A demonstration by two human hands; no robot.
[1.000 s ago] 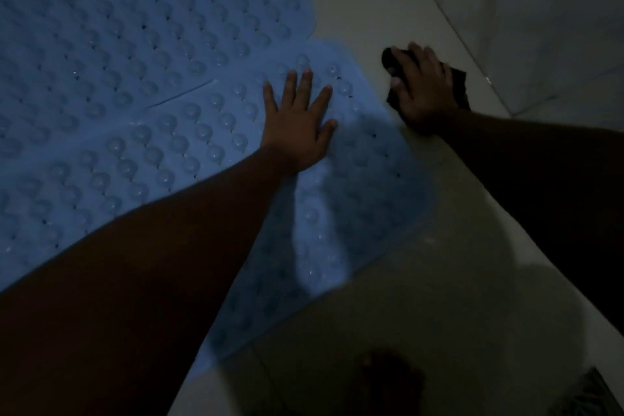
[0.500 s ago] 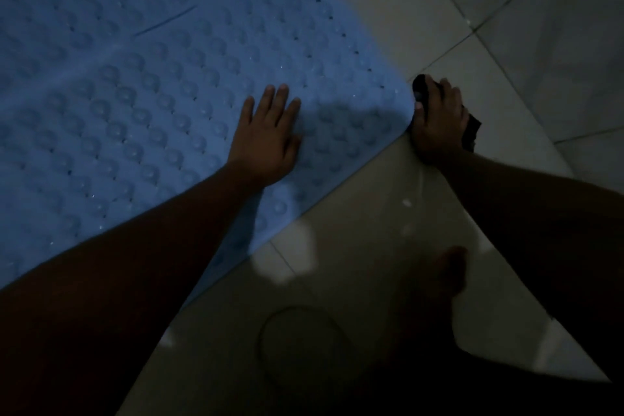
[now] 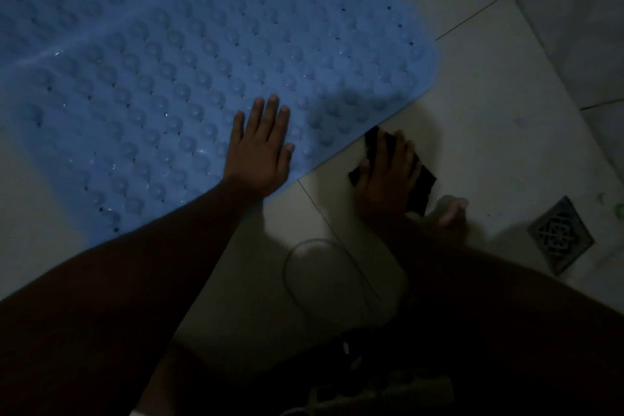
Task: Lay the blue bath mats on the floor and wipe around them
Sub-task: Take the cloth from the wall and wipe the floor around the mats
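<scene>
The mat (image 3: 169, 44) lies flat on the floor (image 3: 489, 118) and fills the upper left of the view; its surface is covered in rows of round bumps with small holes between them, and drops of water glint here and there; its rounded corner points right, and its near edge runs slantwise down to the left. A faint ridge crosses it at the far left; whether that is the edge of a second mat, I cannot tell.

The left hand (image 3: 260, 149) rests palm down on the mat, just inside the near edge; its fingers are straight and slightly apart, the thumb out to the right, and it grips nothing.

The right hand (image 3: 385, 176) is on the floor just beside the mat's near edge, close to the left hand but off the mat; it lies on top of a dark cloth (image 3: 424, 181) with the fingers spread over it, pressing it to the tile rather than bunching it; cloth shows past the fingertips and to the right of the hand. The light is dim, so finer detail of the fingers is lost.

Toes (image 3: 452, 209) stand just right of the right wrist; a square drain (image 3: 559, 235) sits in the floor farther right, well apart from the mat; a grout line (image 3: 324, 217) runs from the mat's edge toward the viewer, and a thin loop (image 3: 285, 267), perhaps a cable, lies across it.
</scene>
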